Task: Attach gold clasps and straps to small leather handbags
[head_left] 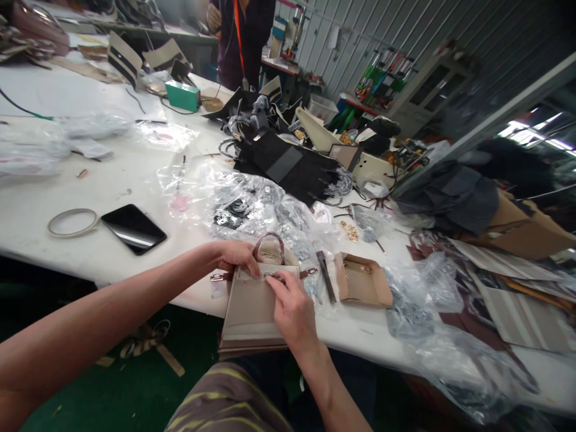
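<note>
A beige handbag [249,315] with brown trim lies at the table's front edge, its top away from me. It has a wrapped, curved handle [282,243] and brown side straps with metal ends, such as the strap [309,273] on the right. My left hand [238,257] closes on the bag's top edge, thumb on the near side. My right hand [294,309] presses its bent fingers together at the same edge, close to the left thumb. Whatever small thing lies between the right fingertips is hidden. Right of the bag are a dark strip [326,276] and a shallow cardboard box [362,282] holding small metal pieces.
On the left lie a black phone [134,228] and a tape roll [72,222]. Beyond the bag are plastic bags of metal parts [238,210] and a stack of black bag pieces [283,162]. Plastic-wrapped panels [526,318] cover the right side. A person [245,45] stands across the table.
</note>
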`<state>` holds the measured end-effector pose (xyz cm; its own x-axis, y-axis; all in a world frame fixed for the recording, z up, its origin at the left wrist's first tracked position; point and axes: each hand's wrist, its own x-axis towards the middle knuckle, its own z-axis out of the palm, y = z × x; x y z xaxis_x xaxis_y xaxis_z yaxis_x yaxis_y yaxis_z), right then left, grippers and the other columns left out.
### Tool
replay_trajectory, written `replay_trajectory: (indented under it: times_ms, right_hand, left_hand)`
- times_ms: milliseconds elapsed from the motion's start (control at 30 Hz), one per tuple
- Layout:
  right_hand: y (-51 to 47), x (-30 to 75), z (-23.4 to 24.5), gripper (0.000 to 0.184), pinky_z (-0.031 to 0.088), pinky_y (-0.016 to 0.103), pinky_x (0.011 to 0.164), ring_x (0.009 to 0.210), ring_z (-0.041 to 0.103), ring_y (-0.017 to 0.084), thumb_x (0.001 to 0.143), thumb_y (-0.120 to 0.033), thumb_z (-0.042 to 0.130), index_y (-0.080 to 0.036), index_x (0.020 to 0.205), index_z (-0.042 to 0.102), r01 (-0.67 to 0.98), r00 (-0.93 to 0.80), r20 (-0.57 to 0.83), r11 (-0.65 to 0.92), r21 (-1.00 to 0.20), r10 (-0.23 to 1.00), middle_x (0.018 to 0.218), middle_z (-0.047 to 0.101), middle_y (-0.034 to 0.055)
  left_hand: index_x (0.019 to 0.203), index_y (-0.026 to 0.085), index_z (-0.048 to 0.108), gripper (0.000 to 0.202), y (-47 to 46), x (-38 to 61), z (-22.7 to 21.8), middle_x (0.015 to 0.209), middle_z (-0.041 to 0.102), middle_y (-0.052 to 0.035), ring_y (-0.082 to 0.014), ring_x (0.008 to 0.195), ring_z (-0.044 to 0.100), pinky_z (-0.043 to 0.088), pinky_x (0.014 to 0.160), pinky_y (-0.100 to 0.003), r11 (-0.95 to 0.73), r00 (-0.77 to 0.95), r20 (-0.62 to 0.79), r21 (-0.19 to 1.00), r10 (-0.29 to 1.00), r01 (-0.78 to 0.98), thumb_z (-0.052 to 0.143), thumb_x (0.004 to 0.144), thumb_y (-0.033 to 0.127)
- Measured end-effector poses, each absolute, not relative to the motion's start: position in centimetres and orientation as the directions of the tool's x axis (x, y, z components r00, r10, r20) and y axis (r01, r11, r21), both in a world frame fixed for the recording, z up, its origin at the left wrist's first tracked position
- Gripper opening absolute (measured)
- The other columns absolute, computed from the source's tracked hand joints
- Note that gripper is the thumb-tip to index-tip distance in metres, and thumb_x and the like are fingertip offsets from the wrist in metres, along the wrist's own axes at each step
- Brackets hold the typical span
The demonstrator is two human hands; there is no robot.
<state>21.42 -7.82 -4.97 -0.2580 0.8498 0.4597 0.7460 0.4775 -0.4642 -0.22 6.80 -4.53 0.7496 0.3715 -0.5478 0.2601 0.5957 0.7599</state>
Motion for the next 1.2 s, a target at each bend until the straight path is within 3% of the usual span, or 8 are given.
replay_trajectory:
  times_ms: [367, 567, 667, 767, 867, 967, 1067, 1200]
  right_hand:
    - [-8.1, 21.2, -5.9, 0.040, 0.062, 0.040, 0.107, 0.122, 0.070, 0.026, 0.110, -0.006, 0.052, -0.020, 0.133, 0.082, 0.739, -0.222, 0.482, 0.469, -0.484, 0.847, 0.128, 0.074, 0.0144]
    - [-7.6, 22.3, -3.7, 0.039, 0.063, 0.037, 0.105, 0.119, 0.074, 0.025, 0.108, -0.007, 0.057, -0.025, 0.131, 0.083, 0.667, -0.247, 0.416, 0.464, -0.582, 0.876, 0.128, 0.079, 0.0106]
    - [-5.9, 26.1, -2.0, 0.032, 0.065, 0.036, 0.093, 0.109, 0.077, 0.024, 0.110, -0.020, 0.062, -0.024, 0.135, 0.081, 0.665, -0.095, 0.439, 0.386, -0.640, 0.893, 0.123, 0.082, 0.0106]
    - [-2.8, 30.4, -1.9, 0.023, 0.061, 0.038, 0.089, 0.100, 0.076, 0.028, 0.109, -0.028, 0.064, -0.017, 0.113, 0.084, 0.848, 0.143, 0.430, 0.114, -0.518, 0.892, 0.108, 0.081, 0.0153]
    - [0.4, 32.5, -3.1, 0.022, 0.056, 0.035, 0.088, 0.098, 0.076, 0.029, 0.103, -0.035, 0.076, -0.014, 0.101, 0.081, 0.949, 0.206, 0.157, -0.157, -0.274, 0.966, 0.109, 0.079, 0.0206]
    - [2.1, 32.7, -4.1, 0.028, 0.054, 0.034, 0.092, 0.110, 0.076, 0.031, 0.103, -0.041, 0.077, -0.013, 0.106, 0.078, 0.953, 0.229, -0.019, -0.228, -0.198, 0.973, 0.115, 0.079, 0.0228]
    - [1.6, 33.1, -4.6, 0.027, 0.054, 0.036, 0.093, 0.114, 0.075, 0.033, 0.106, -0.040, 0.071, -0.013, 0.112, 0.073, 0.932, 0.210, -0.009, -0.203, -0.301, 0.978, 0.115, 0.079, 0.0217]
    - [-1.0, 34.2, -3.6, 0.034, 0.055, 0.036, 0.073, 0.076, 0.072, 0.024, 0.106, -0.047, 0.069, -0.020, 0.124, 0.060, 0.632, 0.362, 0.249, -0.041, -0.774, 0.898, 0.093, 0.075, 0.0073]
  left_hand:
    - [0.088, 0.013, 0.081, 0.032, 7.4, 0.8, -4.6, 0.071, 0.079, -0.0088, -0.0240, 0.053, 0.070, 0.055, 0.042, -0.026, 0.533, 0.635, -0.672, 0.720, 0.381, 0.444, 0.088, 0.058, 0.022]
    - [0.093, 0.012, 0.083, 0.038, 6.4, 0.8, -3.9, 0.078, 0.082, -0.0107, -0.0269, 0.060, 0.075, 0.063, 0.052, -0.031, 0.514, 0.627, -0.637, 0.757, 0.448, 0.402, 0.091, 0.058, 0.024]
    - [0.092, 0.013, 0.085, 0.037, 5.9, 0.7, -3.5, 0.081, 0.083, -0.0118, -0.0277, 0.064, 0.076, 0.063, 0.053, -0.030, 0.510, 0.630, -0.614, 0.776, 0.476, 0.371, 0.092, 0.058, 0.025]
    - [0.092, 0.012, 0.087, 0.039, 5.8, 0.6, -3.3, 0.085, 0.085, -0.0134, -0.0274, 0.066, 0.077, 0.062, 0.054, -0.029, 0.510, 0.641, -0.603, 0.782, 0.474, 0.359, 0.094, 0.056, 0.026]
    - [0.094, 0.011, 0.087, 0.043, 5.8, 0.6, -3.1, 0.089, 0.085, -0.0148, -0.0281, 0.066, 0.078, 0.062, 0.053, -0.029, 0.505, 0.639, -0.607, 0.781, 0.472, 0.369, 0.095, 0.055, 0.027]
    - [0.097, 0.011, 0.087, 0.046, 5.6, 0.6, -2.8, 0.095, 0.086, -0.0165, -0.0301, 0.071, 0.080, 0.063, 0.054, -0.030, 0.518, 0.660, -0.597, 0.781, 0.456, 0.349, 0.095, 0.055, 0.027]
    - [0.097, 0.011, 0.088, 0.045, 5.4, 0.5, -2.7, 0.095, 0.087, -0.0169, -0.0306, 0.073, 0.080, 0.062, 0.053, -0.029, 0.543, 0.661, -0.598, 0.773, 0.453, 0.328, 0.094, 0.055, 0.025]
    - [0.098, 0.011, 0.088, 0.043, 5.4, 0.4, -3.1, 0.092, 0.086, -0.0158, -0.0292, 0.066, 0.079, 0.061, 0.048, -0.028, 0.571, 0.642, -0.621, 0.753, 0.450, 0.328, 0.092, 0.057, 0.023]
